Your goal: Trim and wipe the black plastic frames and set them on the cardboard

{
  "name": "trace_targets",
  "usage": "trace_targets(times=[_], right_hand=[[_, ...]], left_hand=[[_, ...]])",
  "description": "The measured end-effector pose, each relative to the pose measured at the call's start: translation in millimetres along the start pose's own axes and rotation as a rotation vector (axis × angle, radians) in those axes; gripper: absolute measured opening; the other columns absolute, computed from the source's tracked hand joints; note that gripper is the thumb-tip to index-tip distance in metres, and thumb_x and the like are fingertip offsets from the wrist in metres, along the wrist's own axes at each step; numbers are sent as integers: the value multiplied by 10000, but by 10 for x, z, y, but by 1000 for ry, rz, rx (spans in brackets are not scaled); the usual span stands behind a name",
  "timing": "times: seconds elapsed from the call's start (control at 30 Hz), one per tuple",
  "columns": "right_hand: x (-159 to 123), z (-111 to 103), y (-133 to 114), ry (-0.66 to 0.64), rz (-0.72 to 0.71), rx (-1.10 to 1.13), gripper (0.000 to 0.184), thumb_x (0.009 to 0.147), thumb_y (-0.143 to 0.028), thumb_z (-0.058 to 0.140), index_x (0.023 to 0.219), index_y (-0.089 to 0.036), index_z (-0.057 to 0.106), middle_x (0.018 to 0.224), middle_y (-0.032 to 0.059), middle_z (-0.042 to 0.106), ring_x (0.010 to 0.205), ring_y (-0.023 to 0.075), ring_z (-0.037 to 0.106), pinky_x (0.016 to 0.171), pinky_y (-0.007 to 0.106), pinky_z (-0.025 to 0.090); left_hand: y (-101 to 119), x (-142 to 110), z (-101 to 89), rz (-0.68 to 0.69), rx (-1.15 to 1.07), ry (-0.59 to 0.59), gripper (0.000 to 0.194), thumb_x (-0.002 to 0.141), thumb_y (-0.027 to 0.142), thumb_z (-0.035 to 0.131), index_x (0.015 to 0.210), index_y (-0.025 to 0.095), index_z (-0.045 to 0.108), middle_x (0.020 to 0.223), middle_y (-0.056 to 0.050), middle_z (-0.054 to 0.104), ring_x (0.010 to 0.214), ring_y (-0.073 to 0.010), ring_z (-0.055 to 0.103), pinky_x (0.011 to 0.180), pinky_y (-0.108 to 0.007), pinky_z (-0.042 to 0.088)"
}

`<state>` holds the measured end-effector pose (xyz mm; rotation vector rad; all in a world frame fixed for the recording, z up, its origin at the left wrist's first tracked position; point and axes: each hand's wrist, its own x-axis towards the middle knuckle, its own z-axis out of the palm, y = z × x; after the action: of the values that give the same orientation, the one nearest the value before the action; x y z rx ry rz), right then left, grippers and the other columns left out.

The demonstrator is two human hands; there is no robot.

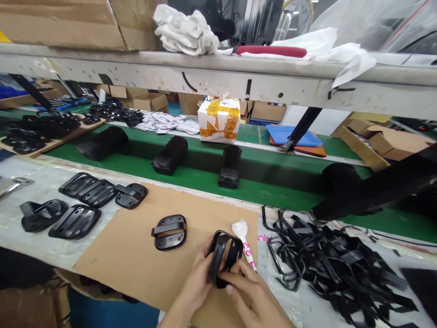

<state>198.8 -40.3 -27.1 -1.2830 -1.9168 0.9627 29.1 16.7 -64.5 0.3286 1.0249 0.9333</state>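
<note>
Bright, whitish, diffuse light covers the near worktop, while the overhanging shelf point(143, 68) seems to throw a soft, dark band along the green belt point(201, 180). Pale highlights streak the black part in hand point(215, 264), which looks reasonably crisp. Toward the near right, the pile of black strips point(327, 259) and the slanting post point(385, 187) look smeared, and wide-angle stretching bends the outer edges.

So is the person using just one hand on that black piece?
No, the left hand and the right hand both touch the black piece.
</note>
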Motion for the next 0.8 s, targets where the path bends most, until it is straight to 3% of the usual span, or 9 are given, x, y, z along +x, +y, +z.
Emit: trace_targets(times=[0.13,0.23,0.33,0.4,0.47,0.57,0.7,0.8], right_hand=[[-73,117,98,331,41,141,243,1029,-254,607,1255,-291,687,1151,68,648,1064,223,668,918,289,566],[-79,185,132,534,35,178,211,1027,-268,612,1234,-289,641,1146,67,643,1028,220,660,873,287,566],[-58,171,92,393,-8,170,186,1017,-208,596,1151,-293,693,1073,51,690,1005,220,695,893,303,570],[-53,149,63,262,-41,121,252,1009,-164,599,1165,-310,732,1083,42,720,1031,215,715,916,300,576],[-60,154,56,209,-78,65,327,1019,-118,575,1215,-321,740,1078,36,732,1008,198,730,881,278,592],[-85,219,86,218,-174,-38,395,1018,-58,549,1299,-282,713,1072,59,727,982,198,733,853,278,613],[-104,322,132,307,-284,-161,452,1004,4,544,1371,-230,664,1088,92,729,970,211,721,875,313,624],[-96,359,145,359,-298,-197,465,996,18,550,1373,-231,662,1108,100,740,970,220,723,879,329,623]], left_hand=[[-57,-77,24,96,84,31,612,709,448,913,1251,212,756,1288,-90,760,1177,-296,685,903,-293,545],[-65,-136,78,121,85,-20,568,743,437,915,1248,229,758,1334,-74,741,1222,-286,665,941,-282,539],[-14,-163,131,86,-43,26,632,670,510,963,1185,204,761,1049,-56,790,934,-220,724,750,-243,549],[36,-156,146,74,-111,61,621,631,581,966,1040,160,762,773,-18,732,673,-155,657,597,-219,496],[69,-138,138,73,-125,62,586,625,610,958,885,134,737,638,9,657,541,-111,560,521,-212,445],[47,-107,95,59,-158,85,534,592,542,986,812,122,741,681,-18,700,563,-128,600,541,-232,485],[-70,-90,52,45,-242,119,473,578,382,988,933,124,812,892,-81,806,818,-233,750,776,-321,604],[-111,-98,59,55,-258,128,483,579,322,981,985,109,829,950,-116,822,876,-266,766,823,-348,613]])
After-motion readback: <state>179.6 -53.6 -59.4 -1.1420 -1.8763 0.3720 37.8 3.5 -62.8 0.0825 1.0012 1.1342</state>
